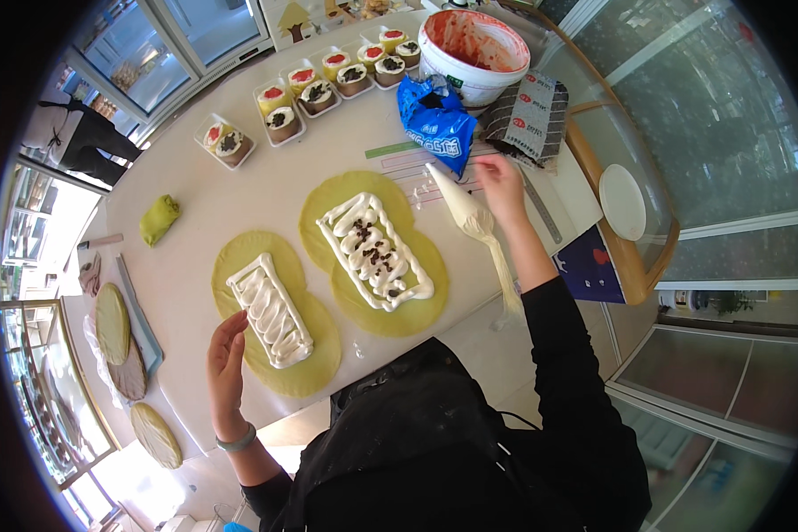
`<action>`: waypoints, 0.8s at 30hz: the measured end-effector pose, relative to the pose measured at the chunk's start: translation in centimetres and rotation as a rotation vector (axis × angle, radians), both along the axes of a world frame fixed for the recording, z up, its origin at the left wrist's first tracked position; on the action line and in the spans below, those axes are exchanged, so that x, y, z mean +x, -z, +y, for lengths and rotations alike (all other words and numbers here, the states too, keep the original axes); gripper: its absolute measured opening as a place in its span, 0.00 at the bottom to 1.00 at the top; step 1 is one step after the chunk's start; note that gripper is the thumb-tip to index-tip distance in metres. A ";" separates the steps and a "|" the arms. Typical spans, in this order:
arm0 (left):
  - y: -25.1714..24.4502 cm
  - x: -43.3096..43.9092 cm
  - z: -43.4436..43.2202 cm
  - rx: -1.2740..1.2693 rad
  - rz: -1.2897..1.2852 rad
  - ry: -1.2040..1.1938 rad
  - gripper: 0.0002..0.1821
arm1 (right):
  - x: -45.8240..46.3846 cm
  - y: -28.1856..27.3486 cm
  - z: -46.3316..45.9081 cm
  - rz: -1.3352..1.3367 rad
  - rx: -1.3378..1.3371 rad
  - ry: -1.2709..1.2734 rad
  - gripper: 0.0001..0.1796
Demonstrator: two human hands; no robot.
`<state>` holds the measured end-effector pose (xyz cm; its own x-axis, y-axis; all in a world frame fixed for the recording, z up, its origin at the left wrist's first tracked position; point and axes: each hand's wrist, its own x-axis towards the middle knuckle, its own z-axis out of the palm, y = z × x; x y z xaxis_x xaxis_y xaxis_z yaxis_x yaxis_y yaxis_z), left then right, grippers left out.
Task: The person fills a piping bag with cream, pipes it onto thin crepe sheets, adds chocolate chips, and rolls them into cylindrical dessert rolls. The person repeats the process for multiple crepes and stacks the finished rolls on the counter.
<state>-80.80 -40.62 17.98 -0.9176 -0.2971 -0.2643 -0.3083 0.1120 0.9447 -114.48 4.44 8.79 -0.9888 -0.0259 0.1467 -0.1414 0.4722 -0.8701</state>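
Note:
My left hand holds nothing, its fingertips by the left edge of a pair of overlapping green crepes with a white cream rectangle piped on top. To its right, a second pair of overlapping green crepes carries a cream rectangle dotted with dark bits. My right hand hovers beside a cream-filled piping bag, near an open blue packet. Its fingers are bent close together; whether small bits are pinched in them is not visible.
Clear boxes of small cream-topped cakes line the far side. A red-smeared white tub, a grey packet and a metal ruler lie right. A green bundle, a knife and crepe stacks are left. A person stands beyond.

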 end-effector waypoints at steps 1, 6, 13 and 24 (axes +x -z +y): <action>-0.1 0.0 0.0 0.013 -0.013 -0.017 0.20 | -1.6 1.5 2.0 0.084 0.093 0.160 0.14; -0.4 -0.8 0.4 -0.022 -0.041 -0.024 0.21 | -7.2 7.0 4.3 0.287 0.379 0.506 0.36; -0.7 -1.8 1.3 -0.017 -0.074 -0.037 0.21 | -9.5 3.4 0.2 -0.019 0.428 0.774 0.42; -0.4 -2.3 1.5 -0.012 -0.059 -0.034 0.21 | -10.7 9.2 6.7 -0.049 -0.758 0.691 0.13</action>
